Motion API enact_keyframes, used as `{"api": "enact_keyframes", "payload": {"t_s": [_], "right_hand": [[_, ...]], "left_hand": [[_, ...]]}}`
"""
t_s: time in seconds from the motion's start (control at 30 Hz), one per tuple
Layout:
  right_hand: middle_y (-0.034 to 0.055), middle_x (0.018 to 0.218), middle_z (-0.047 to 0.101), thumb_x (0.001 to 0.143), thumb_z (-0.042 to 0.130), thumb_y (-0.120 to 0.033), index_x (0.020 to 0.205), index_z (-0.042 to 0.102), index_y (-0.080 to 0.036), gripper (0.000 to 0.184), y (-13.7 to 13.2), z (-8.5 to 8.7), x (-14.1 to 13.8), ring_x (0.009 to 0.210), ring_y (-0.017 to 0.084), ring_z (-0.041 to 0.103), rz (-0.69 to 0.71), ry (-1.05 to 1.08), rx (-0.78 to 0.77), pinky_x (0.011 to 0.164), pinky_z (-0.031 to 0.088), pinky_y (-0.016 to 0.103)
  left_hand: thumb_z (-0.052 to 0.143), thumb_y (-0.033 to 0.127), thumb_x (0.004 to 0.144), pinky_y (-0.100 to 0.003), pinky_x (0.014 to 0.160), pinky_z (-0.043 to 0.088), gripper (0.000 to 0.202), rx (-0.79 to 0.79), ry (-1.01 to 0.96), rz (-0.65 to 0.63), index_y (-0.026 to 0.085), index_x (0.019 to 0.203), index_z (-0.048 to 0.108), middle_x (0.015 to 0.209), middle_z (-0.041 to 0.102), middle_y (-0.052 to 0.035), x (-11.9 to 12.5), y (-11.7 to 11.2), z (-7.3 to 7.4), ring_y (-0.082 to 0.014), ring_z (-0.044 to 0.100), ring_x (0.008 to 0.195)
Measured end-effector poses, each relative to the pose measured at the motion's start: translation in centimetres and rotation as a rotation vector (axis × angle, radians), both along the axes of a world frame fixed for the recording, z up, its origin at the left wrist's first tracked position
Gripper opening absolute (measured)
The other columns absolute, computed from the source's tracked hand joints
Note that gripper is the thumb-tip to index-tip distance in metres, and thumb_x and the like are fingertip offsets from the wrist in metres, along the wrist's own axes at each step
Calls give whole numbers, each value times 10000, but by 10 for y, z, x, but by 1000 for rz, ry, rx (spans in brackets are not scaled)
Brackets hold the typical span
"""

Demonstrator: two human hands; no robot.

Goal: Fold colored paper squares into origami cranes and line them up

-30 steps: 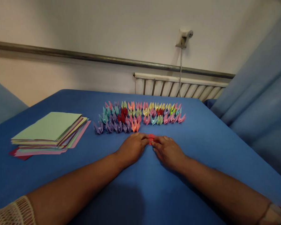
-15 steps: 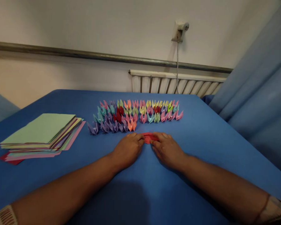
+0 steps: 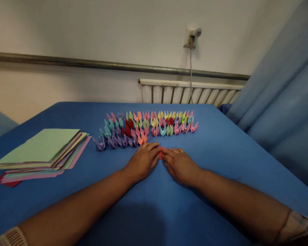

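Note:
My left hand (image 3: pixel 143 160) and my right hand (image 3: pixel 181 165) lie palm down on the blue table (image 3: pixel 220 160), fingertips meeting over a small folded red paper (image 3: pixel 161 151). Only a sliver of the red paper shows between the fingers, which press it flat. Just beyond the hands stand rows of small folded paper figures (image 3: pixel 146 128) in purple, teal, red, orange, yellow, green and pink.
A stack of coloured paper sheets (image 3: pixel 41 152), light green on top, lies at the left of the table. Behind the table are a wall rail, a white radiator (image 3: pixel 190 92) and a wall socket with a cable (image 3: pixel 191 37). Blue fabric (image 3: pixel 279 99) hangs at the right.
The hands have closed in over the red paper, so less of it shows than before. The view has shifted slightly to the right and down.

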State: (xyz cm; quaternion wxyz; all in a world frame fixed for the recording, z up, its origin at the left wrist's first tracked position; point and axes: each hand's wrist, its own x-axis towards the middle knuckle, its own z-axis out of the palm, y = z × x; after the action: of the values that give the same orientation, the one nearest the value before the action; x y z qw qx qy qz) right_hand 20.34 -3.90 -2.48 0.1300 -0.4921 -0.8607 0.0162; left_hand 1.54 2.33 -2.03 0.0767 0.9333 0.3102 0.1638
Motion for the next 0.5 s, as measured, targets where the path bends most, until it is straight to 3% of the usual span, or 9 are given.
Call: {"api": "enact_keyframes", "payload": {"t_s": [0.17, 0.5], "right_hand": [[132, 1264, 604, 975, 390, -205, 1210, 604, -144, 324, 1, -1, -1, 1139, 235, 535, 0, 18, 17, 951, 411, 402], [116, 1248, 612, 978, 384, -214, 1210, 614, -149, 333, 0, 1, -1, 1114, 239, 535, -13, 41, 0, 931, 422, 399]], "left_hand": [[461, 338, 946, -508, 1043, 350, 364, -16, 23, 71, 217, 1277, 551, 1357, 539, -100, 0, 2, -10, -285, 439, 1250], [499, 194, 895, -386, 999, 404, 285, -177, -170, -3, 209, 1165, 588, 1175, 636, -52, 0, 3, 0, -207, 547, 1096]]}}
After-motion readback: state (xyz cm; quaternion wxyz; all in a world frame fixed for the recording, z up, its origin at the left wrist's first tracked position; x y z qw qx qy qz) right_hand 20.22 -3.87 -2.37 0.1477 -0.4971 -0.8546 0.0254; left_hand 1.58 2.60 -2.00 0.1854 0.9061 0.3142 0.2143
